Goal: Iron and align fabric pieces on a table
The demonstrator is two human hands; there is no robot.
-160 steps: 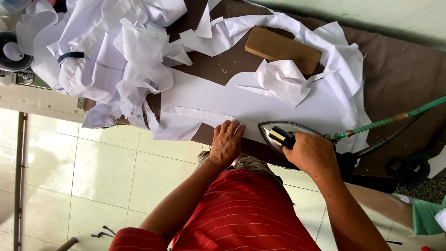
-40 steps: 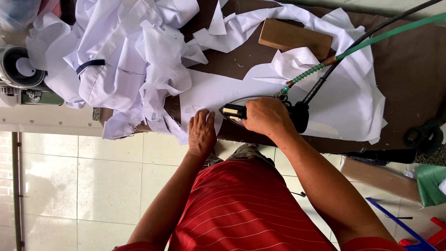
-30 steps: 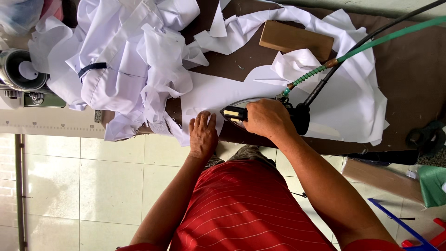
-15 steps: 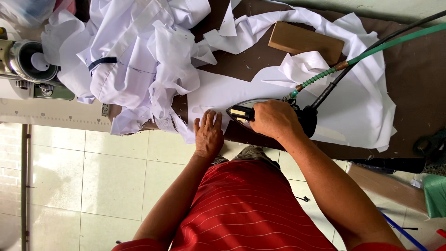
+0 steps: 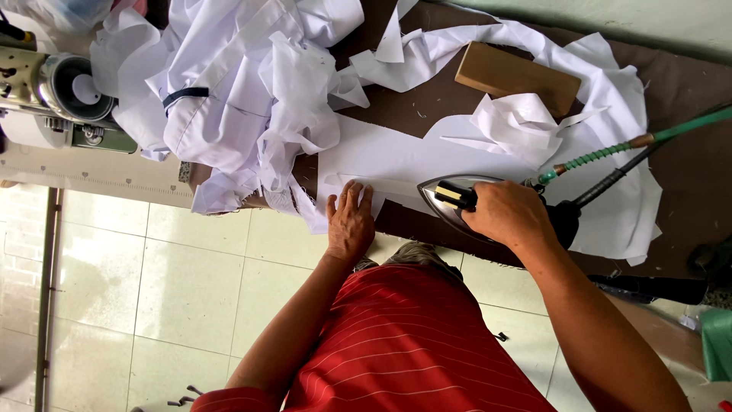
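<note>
Meanwhile, pressing is under way: the right hand [image 5: 507, 217] grips the iron [image 5: 450, 202] on white cloth [image 5: 381, 156] at the surface's [image 5: 686, 175] near edge; the left hand [image 5: 349, 225], open, flattens the fold, which seemingly needs holding taut ahead.

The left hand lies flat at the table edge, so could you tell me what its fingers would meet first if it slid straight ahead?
Probably only the flat white cloth under the left hand, then bare brown table; the heaped white garments lie off to its left.
</note>
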